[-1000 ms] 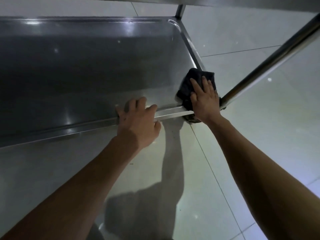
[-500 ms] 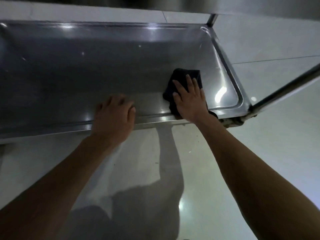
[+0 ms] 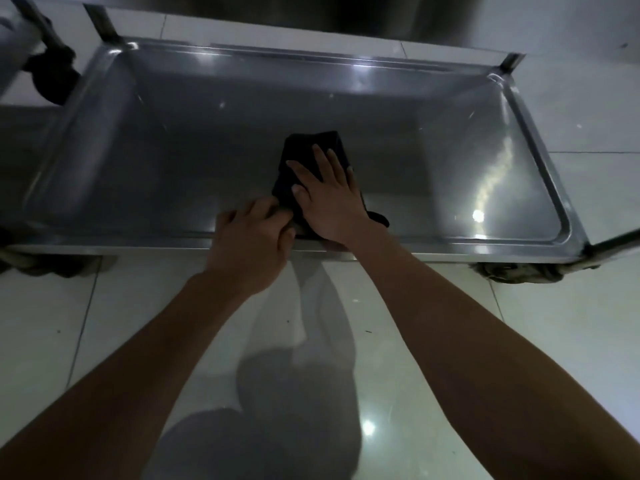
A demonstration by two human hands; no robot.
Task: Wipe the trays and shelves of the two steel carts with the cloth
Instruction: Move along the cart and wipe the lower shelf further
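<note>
Steel tray (image 3: 450,161) of the lower cart shelf holds a dark cloth (image 3: 311,150) near its front rim, centre. Right hand (image 3: 329,199) presses flat on it, fingers straight and spread. Left hand (image 3: 249,237) grips the front rim, fingers curled over, touching the cloth's edge. Castor (image 3: 516,271) below the right corner; tiled floor (image 3: 519,341) underneath.

Left hand (image 3: 251,242) curled, right hand (image 3: 329,195) flat

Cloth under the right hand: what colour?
Black or very dark, plain, no visible pattern. The cloth shows best in the head view, against the grey steel tray.
</note>
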